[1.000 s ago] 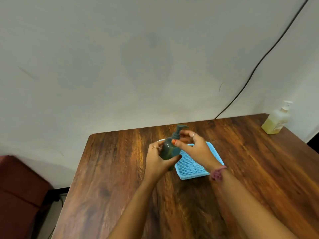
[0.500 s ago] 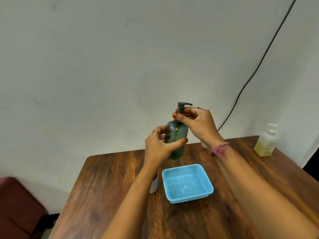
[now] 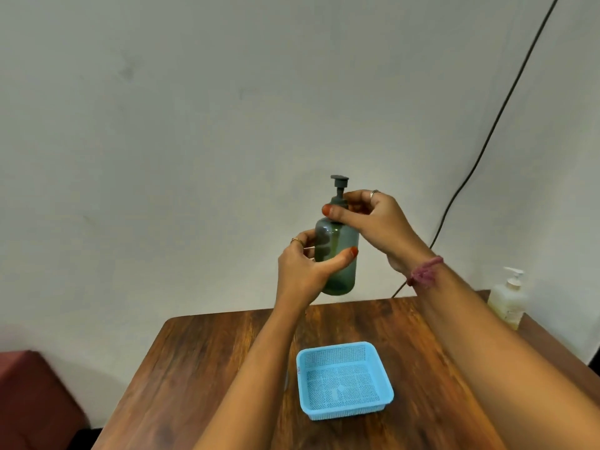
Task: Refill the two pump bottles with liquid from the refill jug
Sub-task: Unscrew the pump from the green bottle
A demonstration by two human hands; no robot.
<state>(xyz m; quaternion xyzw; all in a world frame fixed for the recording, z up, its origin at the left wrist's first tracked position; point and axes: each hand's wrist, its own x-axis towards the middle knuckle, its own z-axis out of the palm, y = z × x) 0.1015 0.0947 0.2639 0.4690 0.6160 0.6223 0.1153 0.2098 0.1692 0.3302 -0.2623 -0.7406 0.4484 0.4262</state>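
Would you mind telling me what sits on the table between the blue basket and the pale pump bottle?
Nothing visible: the head view shows bare wooden table between blue basket and pale pump bottle, partly crossed by the right forearm.

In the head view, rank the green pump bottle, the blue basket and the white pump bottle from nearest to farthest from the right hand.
1. Green pump bottle: held up above the table, the right hand gripping its collar, the left hand around its body.
2. Blue basket: on the table below the hands.
3. White pump bottle: far right table edge, by the wall.

No readable text, label or brand on anything in view.
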